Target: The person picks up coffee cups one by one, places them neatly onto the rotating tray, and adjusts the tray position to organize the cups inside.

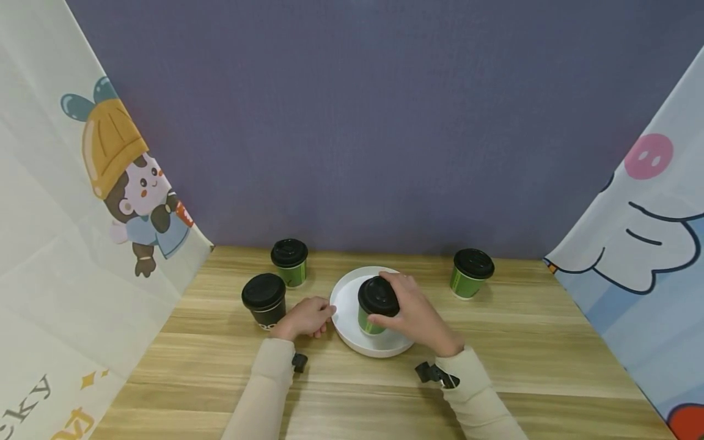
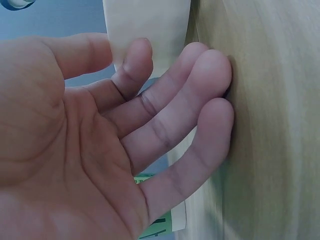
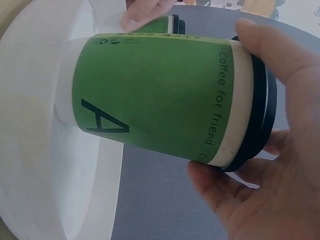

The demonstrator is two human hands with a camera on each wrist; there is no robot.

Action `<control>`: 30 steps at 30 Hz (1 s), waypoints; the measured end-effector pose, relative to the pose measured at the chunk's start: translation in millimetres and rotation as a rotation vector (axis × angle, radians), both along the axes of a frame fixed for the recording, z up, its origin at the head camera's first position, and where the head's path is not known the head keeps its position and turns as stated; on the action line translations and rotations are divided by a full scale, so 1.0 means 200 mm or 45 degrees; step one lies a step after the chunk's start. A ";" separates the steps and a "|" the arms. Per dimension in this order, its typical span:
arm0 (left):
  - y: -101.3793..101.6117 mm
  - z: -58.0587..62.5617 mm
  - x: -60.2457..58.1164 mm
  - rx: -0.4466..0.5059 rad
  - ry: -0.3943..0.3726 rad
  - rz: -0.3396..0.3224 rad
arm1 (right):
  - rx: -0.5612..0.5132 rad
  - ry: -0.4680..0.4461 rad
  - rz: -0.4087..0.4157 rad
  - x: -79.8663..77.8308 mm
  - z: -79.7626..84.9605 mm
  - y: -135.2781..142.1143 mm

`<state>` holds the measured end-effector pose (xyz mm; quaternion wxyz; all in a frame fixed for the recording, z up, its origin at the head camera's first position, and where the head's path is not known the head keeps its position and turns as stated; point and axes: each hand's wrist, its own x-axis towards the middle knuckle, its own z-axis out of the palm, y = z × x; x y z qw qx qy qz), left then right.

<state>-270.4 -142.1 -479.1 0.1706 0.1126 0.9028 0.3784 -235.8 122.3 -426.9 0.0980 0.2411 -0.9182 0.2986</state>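
Note:
My right hand (image 1: 417, 315) grips a green paper coffee cup (image 1: 367, 322) near its black lid, thumb on one side and fingers on the other. The cup stands over the white round plate (image 1: 345, 295); in the right wrist view its base is inside the rim, and whether it touches the plate's floor I cannot tell. At the plate's left edge my left hand (image 1: 307, 316) pinches the rim between thumb and index finger. Its other fingers (image 2: 215, 125) curl loosely by the wooden tabletop in the left wrist view.
Left of the plate stand a black lidded cup (image 1: 271, 314), close to my left hand, and a green lidded cup (image 1: 297, 275) behind it. Another green cup (image 1: 466, 285) stands at the right. A grey-blue partition (image 1: 363, 134) rises behind the wooden table (image 1: 528, 342).

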 end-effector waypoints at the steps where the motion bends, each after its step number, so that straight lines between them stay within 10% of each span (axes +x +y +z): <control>1: 0.00 0.00 0.00 -0.003 0.001 0.000 | 0.000 0.009 0.007 0.00 0.00 0.00; 30: 0.00 0.01 0.01 0.012 0.013 -0.003 | -0.044 -0.044 0.097 0.00 -0.10 -0.09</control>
